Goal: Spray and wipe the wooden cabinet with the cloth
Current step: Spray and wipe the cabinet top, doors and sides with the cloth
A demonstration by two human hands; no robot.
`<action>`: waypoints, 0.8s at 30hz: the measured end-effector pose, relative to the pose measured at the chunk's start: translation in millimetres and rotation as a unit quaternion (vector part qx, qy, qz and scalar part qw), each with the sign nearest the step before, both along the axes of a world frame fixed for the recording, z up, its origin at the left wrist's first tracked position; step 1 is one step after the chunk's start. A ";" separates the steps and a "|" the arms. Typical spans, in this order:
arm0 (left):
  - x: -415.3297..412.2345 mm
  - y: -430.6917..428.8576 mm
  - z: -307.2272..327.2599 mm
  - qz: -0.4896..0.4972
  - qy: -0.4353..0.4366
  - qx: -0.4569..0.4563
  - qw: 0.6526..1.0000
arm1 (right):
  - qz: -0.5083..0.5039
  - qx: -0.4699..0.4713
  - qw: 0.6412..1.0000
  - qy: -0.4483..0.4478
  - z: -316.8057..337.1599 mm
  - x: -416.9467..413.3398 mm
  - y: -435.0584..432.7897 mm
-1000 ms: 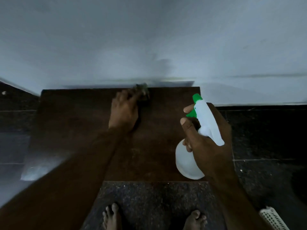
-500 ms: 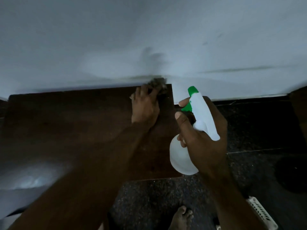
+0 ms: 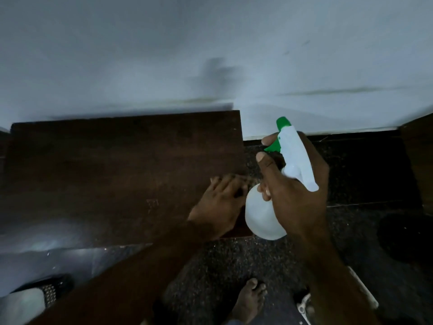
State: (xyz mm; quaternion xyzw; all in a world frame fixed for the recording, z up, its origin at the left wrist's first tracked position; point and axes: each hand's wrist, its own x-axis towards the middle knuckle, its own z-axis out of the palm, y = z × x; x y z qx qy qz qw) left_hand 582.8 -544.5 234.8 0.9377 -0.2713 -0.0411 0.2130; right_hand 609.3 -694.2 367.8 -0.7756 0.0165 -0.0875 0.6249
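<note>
The dark wooden cabinet top (image 3: pixel 117 165) fills the left half of the view, against a pale wall. My left hand (image 3: pixel 218 205) lies flat on its front right corner, pressing down a cloth (image 3: pixel 240 184) that shows only as a blurred strip past the fingertips. My right hand (image 3: pixel 295 195) hovers just right of the cabinet's edge, wrapped around the neck of a white spray bottle (image 3: pixel 262 214) with a green nozzle and trigger. The nozzle points away toward the wall.
Dark speckled floor (image 3: pixel 365 174) lies right of and in front of the cabinet. My bare foot (image 3: pixel 249 299) stands below. A white slatted basket edge (image 3: pixel 365 289) sits at lower right, dark wooden furniture (image 3: pixel 419 160) at far right, and a shiny dark object (image 3: pixel 49 287) at lower left.
My left hand has slid with the cloth from the cabinet's back right corner down to its front right corner. The view has shifted slightly. The spray bottle stays held beside the cabinet.
</note>
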 end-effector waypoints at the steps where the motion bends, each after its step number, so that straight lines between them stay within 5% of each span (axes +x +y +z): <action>1: -2.2 18.5 -0.4 -0.070 -0.006 0.021 0.997 | -0.002 -0.003 1.000 0.000 0.3 -0.8 0.7; 3: 19.9 54.0 -7.4 -0.046 -0.034 0.070 0.996 | 0.007 0.000 1.000 0.005 0.1 -2.2 2.9; 5: 48.9 80.8 -8.8 0.202 -0.029 0.061 0.977 | 0.015 -0.004 1.000 0.009 -0.4 -2.7 6.9; 7: 53.4 73.0 -2.0 0.406 -0.001 0.022 0.914 | 0.013 -0.003 1.000 0.019 0.3 -3.2 11.1; 9: 21.5 40.8 -2.6 0.322 0.004 0.025 0.947 | 0.007 -0.001 1.000 0.028 1.9 -3.9 15.3; 11: -26.0 27.4 -1.3 0.038 -0.022 0.016 0.999 | -0.001 -0.009 1.000 0.020 5.3 -5.0 22.5; 13: -26.0 65.3 -1.2 -0.108 -0.034 0.060 0.992 | 0.001 -0.007 1.000 0.010 10.1 -7.2 30.3; 14: -11.4 89.4 -4.9 -0.075 -0.042 0.102 0.991 | 0.002 -0.003 1.000 0.008 11.5 -8.2 34.5; 16: 18.1 129.3 -8.4 0.170 -0.013 0.124 0.977 | 0.006 -0.006 1.000 0.006 13.9 -10.6 44.4; 18: 25.6 131.5 0.5 0.450 0.018 0.050 0.891 | 0.017 -0.017 1.000 0.012 14.5 -12.7 51.7; 19: 19.1 116.3 2.8 0.482 0.014 0.034 0.875 | 0.020 -0.022 0.999 0.016 14.4 -12.6 56.6; 20: 6.4 98.4 3.3 0.438 0.022 0.039 0.898 | 0.021 -0.029 0.999 0.019 13.2 -12.1 62.4; 22: -36.1 78.7 2.9 0.172 0.025 0.038 0.984 | 0.041 -0.040 0.998 0.023 10.6 -12.8 76.3; 24: -47.7 116.9 9.1 -0.031 0.005 0.034 0.999 | 0.047 -0.042 0.998 0.019 10.7 -14.0 90.1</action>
